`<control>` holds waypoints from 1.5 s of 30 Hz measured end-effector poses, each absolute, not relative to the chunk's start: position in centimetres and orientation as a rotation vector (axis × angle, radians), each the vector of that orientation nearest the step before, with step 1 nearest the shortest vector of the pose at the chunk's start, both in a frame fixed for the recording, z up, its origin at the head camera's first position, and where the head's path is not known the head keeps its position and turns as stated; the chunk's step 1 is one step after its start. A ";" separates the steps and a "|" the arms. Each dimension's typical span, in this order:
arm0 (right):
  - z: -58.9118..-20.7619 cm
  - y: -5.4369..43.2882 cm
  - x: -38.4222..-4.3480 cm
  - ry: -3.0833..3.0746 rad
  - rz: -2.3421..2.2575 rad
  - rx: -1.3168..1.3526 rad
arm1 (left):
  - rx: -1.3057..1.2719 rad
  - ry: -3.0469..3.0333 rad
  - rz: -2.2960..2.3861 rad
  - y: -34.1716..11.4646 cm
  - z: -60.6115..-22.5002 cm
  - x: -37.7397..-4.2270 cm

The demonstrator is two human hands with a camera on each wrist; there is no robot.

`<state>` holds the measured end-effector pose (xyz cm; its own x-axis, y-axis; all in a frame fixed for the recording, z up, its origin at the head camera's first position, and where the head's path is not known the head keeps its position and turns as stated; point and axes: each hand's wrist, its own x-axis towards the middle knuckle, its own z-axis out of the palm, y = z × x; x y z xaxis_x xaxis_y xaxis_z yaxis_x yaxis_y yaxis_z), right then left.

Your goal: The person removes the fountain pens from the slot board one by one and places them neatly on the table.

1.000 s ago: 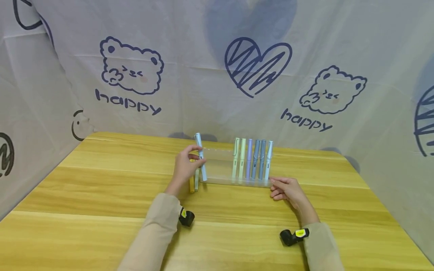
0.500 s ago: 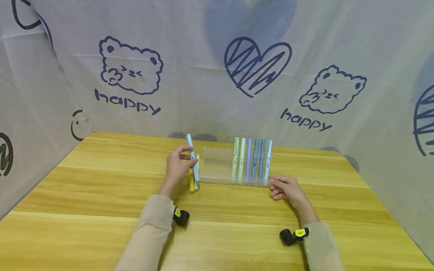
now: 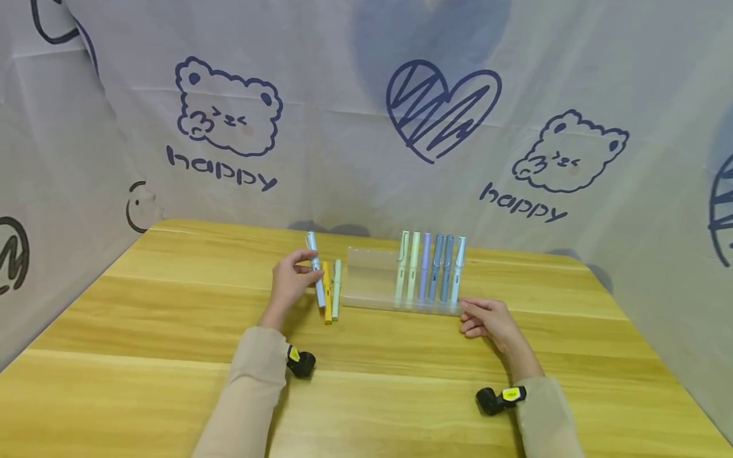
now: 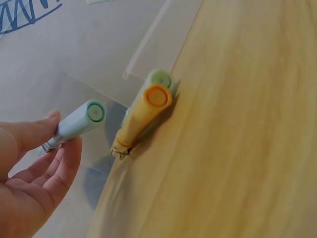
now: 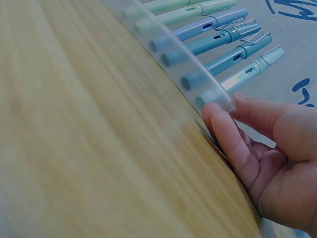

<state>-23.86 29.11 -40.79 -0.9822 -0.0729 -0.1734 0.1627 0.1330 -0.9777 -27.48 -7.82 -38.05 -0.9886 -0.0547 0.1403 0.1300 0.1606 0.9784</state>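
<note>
My left hand [image 3: 289, 284] pinches a light blue pen [image 3: 319, 294] between thumb and fingers, its clip end upward and leaning left. Just right of it are a yellow pen [image 3: 328, 304] and a pale green pen [image 3: 336, 291], both lying on the table. In the left wrist view, the held pen [image 4: 79, 121] is apart from the yellow pen [image 4: 138, 116]. A clear plastic pen rack [image 3: 369, 298] holds several pens in its right half: two light green, a purple [image 3: 425, 267], two slate blue and a light blue [image 3: 459, 267]. My right hand [image 5: 277, 153] pinches the rack's right corner.
The wooden table [image 3: 372, 394] reaches back to a hanging white cloth [image 3: 321, 133] printed with bears and hearts. Bare slots lie at the rack's left side. A small black camera sits on each wrist.
My left hand has carried the light blue pen leftward, from the rack's left end past the yellow and pale green pens. My right hand keeps its hold on the rack's corner.
</note>
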 end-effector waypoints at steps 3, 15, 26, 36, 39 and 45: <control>-40.8 29.2 -23.8 2.228 -1.954 0.098 | -0.056 -2.315 -1.952 -8.0 -38.4 -27.7; -40.8 29.3 -23.9 2.195 -1.983 0.102 | 0.053 -2.489 -1.904 -8.3 -38.9 -27.6; -40.9 29.3 -24.0 2.179 -1.993 0.086 | 0.129 -2.496 -1.975 -8.4 -39.1 -27.6; -41.0 29.3 -24.0 2.189 -1.982 0.095 | 0.164 -2.574 -1.908 -8.2 -39.2 -27.5; -41.0 29.3 -24.0 2.189 -1.980 0.099 | 0.160 -2.576 -1.902 -8.2 -39.2 -27.6; -40.9 29.3 -24.0 2.190 -1.980 0.094 | 0.157 -2.603 -1.858 -8.1 -39.1 -27.5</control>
<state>-23.98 29.28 -40.90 -0.9805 -0.0783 -0.1803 0.1715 0.1073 -0.9793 -27.53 -8.11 -39.11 -0.9933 -0.0447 -0.1062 -0.1150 0.3225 0.9396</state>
